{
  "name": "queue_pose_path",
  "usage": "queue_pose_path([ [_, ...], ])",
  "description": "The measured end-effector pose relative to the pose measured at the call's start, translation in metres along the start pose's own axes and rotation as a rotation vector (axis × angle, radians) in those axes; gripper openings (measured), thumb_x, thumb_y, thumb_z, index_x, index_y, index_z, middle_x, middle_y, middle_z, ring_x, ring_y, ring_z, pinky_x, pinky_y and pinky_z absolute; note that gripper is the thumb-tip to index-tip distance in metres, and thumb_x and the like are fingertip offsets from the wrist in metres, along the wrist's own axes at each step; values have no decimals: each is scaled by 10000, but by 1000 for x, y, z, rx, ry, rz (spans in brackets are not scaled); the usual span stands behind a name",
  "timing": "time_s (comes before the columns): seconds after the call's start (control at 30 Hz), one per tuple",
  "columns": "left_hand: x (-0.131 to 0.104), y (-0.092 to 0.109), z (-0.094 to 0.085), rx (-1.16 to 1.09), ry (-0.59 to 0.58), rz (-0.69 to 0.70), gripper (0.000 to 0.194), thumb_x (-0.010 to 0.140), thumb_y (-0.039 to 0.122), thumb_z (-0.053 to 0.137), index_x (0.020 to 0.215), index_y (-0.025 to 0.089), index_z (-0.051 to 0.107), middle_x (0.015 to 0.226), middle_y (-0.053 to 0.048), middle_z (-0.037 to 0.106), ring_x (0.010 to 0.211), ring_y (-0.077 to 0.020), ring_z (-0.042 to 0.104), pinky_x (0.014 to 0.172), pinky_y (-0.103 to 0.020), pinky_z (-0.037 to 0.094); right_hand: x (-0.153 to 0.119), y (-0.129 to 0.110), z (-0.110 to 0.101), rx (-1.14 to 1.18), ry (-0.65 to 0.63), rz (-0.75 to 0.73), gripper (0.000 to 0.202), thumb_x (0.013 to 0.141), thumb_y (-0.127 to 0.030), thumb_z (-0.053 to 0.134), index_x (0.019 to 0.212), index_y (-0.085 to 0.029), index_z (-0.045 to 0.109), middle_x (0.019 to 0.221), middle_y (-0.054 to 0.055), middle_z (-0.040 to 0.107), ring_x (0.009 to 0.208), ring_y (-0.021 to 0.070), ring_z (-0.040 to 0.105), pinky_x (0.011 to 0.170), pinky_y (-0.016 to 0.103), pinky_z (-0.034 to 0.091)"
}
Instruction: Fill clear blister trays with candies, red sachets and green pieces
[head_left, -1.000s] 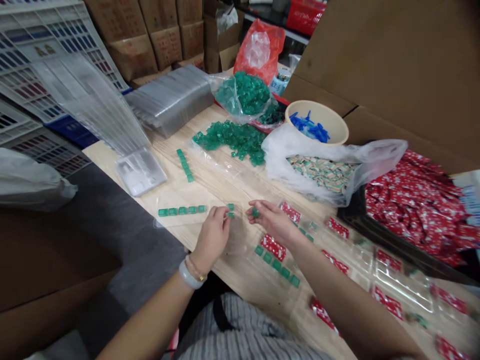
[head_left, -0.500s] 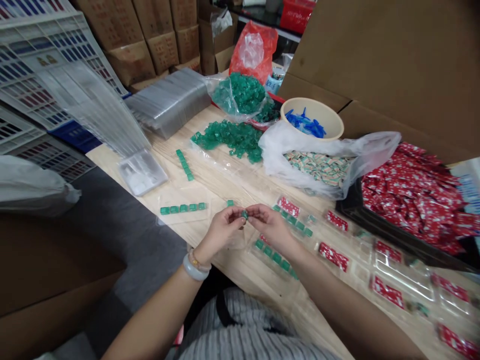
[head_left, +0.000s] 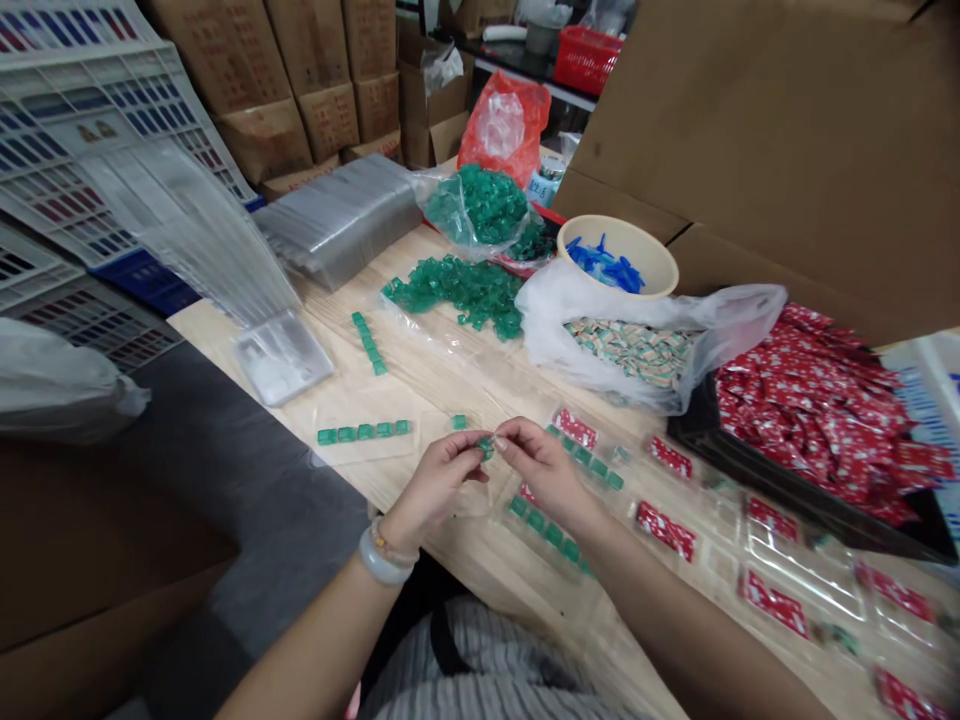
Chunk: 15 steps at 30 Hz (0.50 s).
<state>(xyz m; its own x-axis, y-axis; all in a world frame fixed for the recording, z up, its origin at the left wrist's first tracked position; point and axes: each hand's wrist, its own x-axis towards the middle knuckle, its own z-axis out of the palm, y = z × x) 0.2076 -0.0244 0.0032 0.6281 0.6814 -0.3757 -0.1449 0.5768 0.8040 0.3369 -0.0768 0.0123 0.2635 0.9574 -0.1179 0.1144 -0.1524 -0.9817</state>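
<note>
Between my fingertips is a small green translucent piece (head_left: 487,447), partly hidden by the fingers. My left hand (head_left: 442,483) pinches it from the left; the thumb and forefinger of my right hand (head_left: 541,470) close on its other side. One green cube (head_left: 459,422) lies on the table just beyond my left hand. To the left, a row of green cubes (head_left: 365,432) sits on a clear plastic tray. Another short line of green cubes (head_left: 368,343) lies farther back. Beside my right hand are clear trays with green cubes (head_left: 553,535) and red printed packets (head_left: 575,428).
Loose green pieces (head_left: 457,290) are heaped mid-table. Behind stand a beige bowl (head_left: 660,262) of blue pieces and a white bag (head_left: 540,310) of small printed pieces. A black box (head_left: 690,440) holds red packets at right. Stacked clear trays (head_left: 345,215) stand at back left.
My hands stay together at nearly the same place over the table, with the fingers shifted slightly on the green piece. The whole view has tilted up a little.
</note>
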Motion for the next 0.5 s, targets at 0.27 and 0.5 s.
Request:
queue_pose_path([
  [0.27, 3, 0, 2, 433, 115, 200, 219, 711, 154, 484, 874, 131, 630, 857, -55, 565, 678, -122, 538, 564, -239, 469, -6, -13, -2, 617, -122, 201, 171, 677, -307, 610, 703, -196, 482, 724, -12, 498, 581, 86, 426, 544, 225, 340],
  [0.5, -5, 9, -2, 50, 3, -44, 236, 659, 212, 602, 874, 116, 625, 759, -21, 544, 609, -77, 493, 604, -234, 454, 2, -19, -16, 580, -44, 204, 150, 694, -299, 557, 764, -226, 447, 578, -43, 451, 530, 102, 424, 496, 221, 322],
])
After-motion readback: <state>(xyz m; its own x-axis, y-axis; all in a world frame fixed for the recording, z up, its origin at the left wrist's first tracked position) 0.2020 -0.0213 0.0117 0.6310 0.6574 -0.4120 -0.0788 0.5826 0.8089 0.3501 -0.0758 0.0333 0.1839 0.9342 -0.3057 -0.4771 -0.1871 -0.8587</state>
